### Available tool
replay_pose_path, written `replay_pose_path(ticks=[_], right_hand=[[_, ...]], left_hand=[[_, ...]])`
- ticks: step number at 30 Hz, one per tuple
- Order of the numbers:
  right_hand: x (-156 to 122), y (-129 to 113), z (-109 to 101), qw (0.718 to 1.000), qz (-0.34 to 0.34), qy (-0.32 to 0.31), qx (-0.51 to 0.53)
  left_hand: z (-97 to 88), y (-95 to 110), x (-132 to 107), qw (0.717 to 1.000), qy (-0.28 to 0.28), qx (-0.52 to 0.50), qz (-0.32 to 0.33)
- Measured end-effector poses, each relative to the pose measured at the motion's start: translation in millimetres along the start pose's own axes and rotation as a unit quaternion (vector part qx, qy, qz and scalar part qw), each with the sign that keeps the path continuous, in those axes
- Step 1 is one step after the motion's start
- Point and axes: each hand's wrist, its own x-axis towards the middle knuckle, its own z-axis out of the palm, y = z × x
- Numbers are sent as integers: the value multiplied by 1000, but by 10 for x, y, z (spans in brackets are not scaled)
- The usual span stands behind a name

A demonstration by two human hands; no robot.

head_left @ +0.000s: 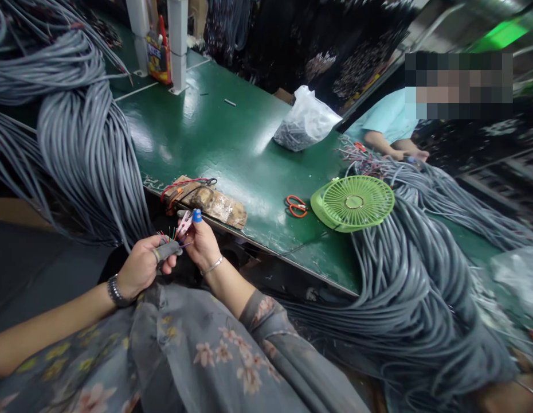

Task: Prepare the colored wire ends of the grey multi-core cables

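My left hand (140, 265) is closed on the end of a cable, with thin coloured wires (172, 234) fanning out above its fingers. Something grey covers its thumb; the cable itself is mostly hidden. In my right hand (203, 245) a small pink clip (184, 222), shaped like a clothespin, is pinched right beside the wires. A blue cover (197, 215) wraps that hand's thumb tip. Just beyond both hands, a worn wooden block (221, 207) with red and black leads (189, 182) lies at the edge of the green table (198, 135).
Thick grey cable bundles hang at left (88, 132) and right (412, 275). Orange-handled scissors (296, 206), a green fan (355, 201), a white plastic bag (309, 120) and a bottle (158, 57) by white posts stand on the table. A co-worker (389, 123) handles cables opposite.
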Motion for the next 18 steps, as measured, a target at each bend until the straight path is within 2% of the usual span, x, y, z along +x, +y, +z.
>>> replay_pose_path(ticks=[5,9,14,18], right_hand=[[9,28,-5,1000,-7,-14,1],[8,28,-53,998,46,-16,26],[-18,-36,-103,993,103,-48,28],[-17,-55,-130,995,68,-66,-4]], left_hand=[[0,-4,-4,1000,1,7,0],[-22,-16,-17,1000,2,-1,16],[-68,-51,-72,998,-4,-2,58],[-89,-69,-96,997,9,-3,79]])
